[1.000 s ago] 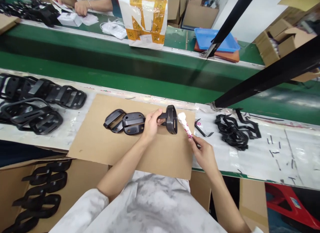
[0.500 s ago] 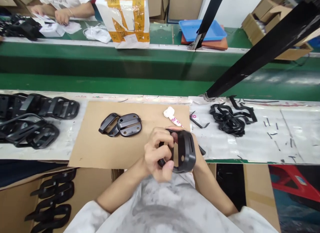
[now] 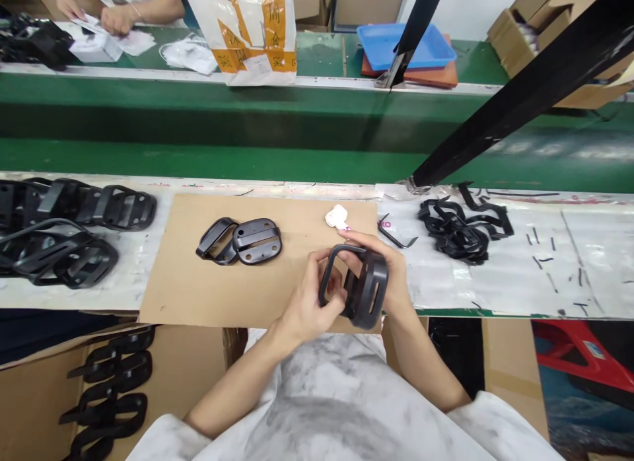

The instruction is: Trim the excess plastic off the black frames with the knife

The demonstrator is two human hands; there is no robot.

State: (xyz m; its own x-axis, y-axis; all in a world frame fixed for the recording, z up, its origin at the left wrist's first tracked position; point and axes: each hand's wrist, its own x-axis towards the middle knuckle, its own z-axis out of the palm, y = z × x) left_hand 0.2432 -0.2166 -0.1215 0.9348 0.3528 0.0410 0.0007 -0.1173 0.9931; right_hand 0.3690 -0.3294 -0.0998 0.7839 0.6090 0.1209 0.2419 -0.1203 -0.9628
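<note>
Above the front edge of the cardboard sheet (image 3: 198,302), both of my hands hold a black plastic bracket (image 3: 369,292) with a slotted side and an open loop. My left hand (image 3: 317,296) grips the loop, its fingers curled through the opening. Around the far right side of the bracket wraps my right hand (image 3: 391,276), its fingers partly hidden behind the part. On the cardboard to the left lie an open-framed black part (image 3: 218,242) and a flat black plate with holes (image 3: 257,242), touching each other. Just beyond my right hand is a white tag-like piece (image 3: 337,216).
Black brackets (image 3: 74,249) crowd the bench's left end, and more (image 3: 119,382) sit in a box below. To the right are a thin bent black strip (image 3: 396,233), a heap of black strips (image 3: 463,230) and scraps. A black post (image 3: 495,117) slants across. Opposite, a person's hands (image 3: 116,18) handle something white.
The bracket has turned in my hands, so its loop and slotted side show more. My left fingers have shifted on the loop, and my right hand has come into view around the far side.
</note>
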